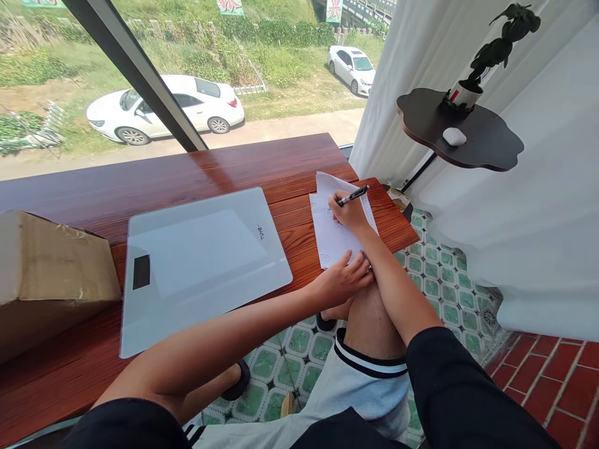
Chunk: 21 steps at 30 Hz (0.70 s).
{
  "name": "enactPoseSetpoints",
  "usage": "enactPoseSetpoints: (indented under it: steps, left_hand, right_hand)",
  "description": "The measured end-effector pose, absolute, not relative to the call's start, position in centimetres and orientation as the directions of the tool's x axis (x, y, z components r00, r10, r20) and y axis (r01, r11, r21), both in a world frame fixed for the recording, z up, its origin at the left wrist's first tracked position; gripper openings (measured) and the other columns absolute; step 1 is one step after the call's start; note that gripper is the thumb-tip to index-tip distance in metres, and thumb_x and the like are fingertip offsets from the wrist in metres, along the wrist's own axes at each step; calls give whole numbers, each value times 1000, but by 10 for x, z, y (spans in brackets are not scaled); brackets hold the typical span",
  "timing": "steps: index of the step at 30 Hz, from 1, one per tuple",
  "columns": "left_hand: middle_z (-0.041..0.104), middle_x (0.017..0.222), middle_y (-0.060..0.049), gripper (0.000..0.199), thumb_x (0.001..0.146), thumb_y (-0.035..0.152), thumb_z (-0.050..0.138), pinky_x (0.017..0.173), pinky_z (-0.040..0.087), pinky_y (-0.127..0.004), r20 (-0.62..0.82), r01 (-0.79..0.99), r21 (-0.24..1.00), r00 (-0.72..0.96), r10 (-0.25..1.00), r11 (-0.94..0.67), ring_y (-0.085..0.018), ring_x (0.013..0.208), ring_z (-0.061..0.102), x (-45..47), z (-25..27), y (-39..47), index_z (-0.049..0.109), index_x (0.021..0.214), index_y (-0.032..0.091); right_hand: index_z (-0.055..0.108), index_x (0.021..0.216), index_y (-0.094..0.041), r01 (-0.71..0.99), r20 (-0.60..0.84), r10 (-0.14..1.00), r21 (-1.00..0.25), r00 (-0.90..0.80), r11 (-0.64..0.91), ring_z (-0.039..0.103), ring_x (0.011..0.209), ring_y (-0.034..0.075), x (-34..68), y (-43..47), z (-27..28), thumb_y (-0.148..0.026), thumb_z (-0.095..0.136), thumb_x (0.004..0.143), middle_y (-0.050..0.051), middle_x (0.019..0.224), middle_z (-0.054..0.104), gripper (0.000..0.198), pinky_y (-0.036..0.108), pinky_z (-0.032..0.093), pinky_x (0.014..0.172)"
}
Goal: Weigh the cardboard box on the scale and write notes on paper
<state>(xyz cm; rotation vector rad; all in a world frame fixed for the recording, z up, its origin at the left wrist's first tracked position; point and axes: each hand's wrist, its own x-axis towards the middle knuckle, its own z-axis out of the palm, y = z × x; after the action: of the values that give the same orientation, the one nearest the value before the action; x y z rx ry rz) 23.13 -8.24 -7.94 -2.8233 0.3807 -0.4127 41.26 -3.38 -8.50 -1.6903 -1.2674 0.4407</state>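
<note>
Bare table (196, 168) opens behind my scale (201, 262), free passage there. Box (51, 274) blocks the left. Curtain (528, 206) and shelf (468, 134) crowd the right beside my paper (334, 234).

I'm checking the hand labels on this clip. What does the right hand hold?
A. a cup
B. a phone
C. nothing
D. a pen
D: the right hand grips a pen over the paper, while the left hand presses the paper's near edge.
</note>
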Motion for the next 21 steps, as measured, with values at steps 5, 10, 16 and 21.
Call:
enactPoseSetpoints:
  steps: [5, 10, 16, 21]
  left_hand:
    - [60, 137, -16, 36, 97, 21, 43, 105, 46, -47, 263, -209, -315, 918, -297, -926, -30, 129, 56, 232, -83, -82, 56, 129, 14]
    - [61, 136, -16, 35, 97, 23, 43, 105, 46, -48, 271, -210, -323, 914, -302, -923, -31, 128, 57, 232, -83, -82, 57, 128, 14]
    - [58, 139, -18, 39, 94, 23, 49, 106, 45, -50, 223, -232, -297, 927, -303, -926, -32, 130, 54, 232, -82, -82, 55, 131, 12]
    - [58, 140, -19, 40, 94, 23, 48, 106, 45, -49, 214, -236, -283, 929, -301, -930, -33, 131, 54, 231, -79, -81, 54, 132, 11]
  right_hand:
    - [38, 62, -21, 562, 246, 886, -827, 393, -19, 48, 46, 11, 412, -34, -85, -35, 50, 93, -3, 47, 51, 36, 22, 37, 51]
    - [38, 63, -21, 565, 274, 875, -825, 400, 0, 47, 44, 11, 413, -34, -86, -34, 49, 94, -4, 46, 49, 36, 22, 35, 51]
    - [39, 62, -21, 587, 278, 874, -809, 398, -11, 48, 45, 11, 413, -33, -86, -33, 49, 94, -4, 47, 50, 35, 23, 36, 52]
    - [37, 60, -21, 580, 265, 873, -814, 410, -25, 49, 45, 11, 412, -34, -85, -33, 48, 93, -4, 46, 48, 37, 23, 37, 52]
